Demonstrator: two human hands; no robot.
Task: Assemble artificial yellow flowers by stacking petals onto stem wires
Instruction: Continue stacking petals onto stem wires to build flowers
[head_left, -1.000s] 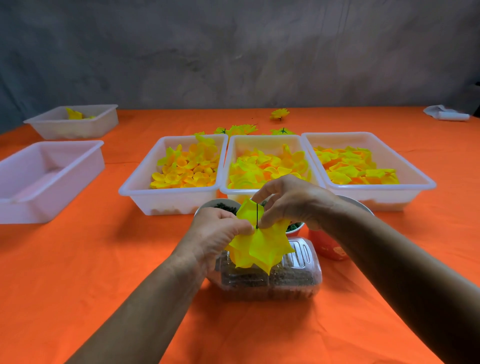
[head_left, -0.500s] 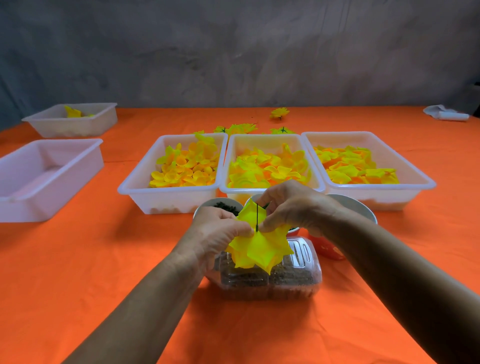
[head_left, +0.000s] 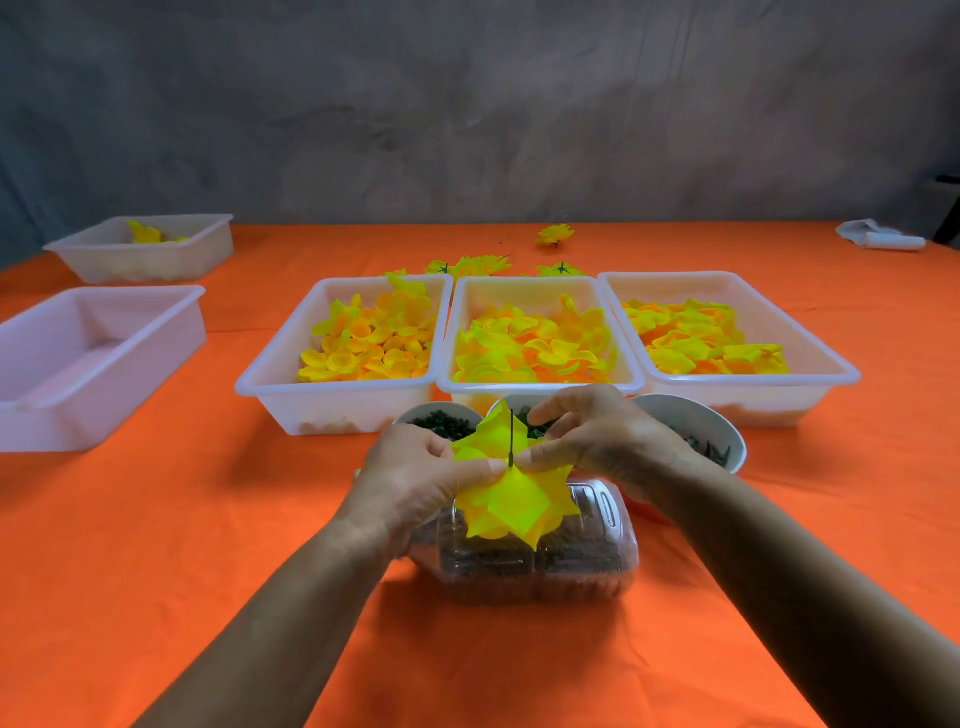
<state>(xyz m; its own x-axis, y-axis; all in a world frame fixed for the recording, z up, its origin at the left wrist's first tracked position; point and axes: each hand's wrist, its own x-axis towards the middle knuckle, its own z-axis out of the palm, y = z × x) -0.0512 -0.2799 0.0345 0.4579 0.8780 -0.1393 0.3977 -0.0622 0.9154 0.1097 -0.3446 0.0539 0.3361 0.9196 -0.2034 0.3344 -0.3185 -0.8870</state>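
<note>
Yellow petal stack (head_left: 506, 493) centre-lower frame, over clear container (head_left: 587, 551) | stem wire (head_left: 511, 435) upright, poking up through stack | left hand (head_left: 415, 480) pinches petals, right hand (head_left: 602, 441) pinches at wire base | equally near, either side

No readable text, label, brand, number or sign is showing anywhere on the things in view.

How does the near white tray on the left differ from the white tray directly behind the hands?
The near left tray holds no petals, while the middle tray is full of yellow petals. The near left tray stands alone at an angle; the middle tray sits between two other trays. Both are white, rectangular plastic.
</note>
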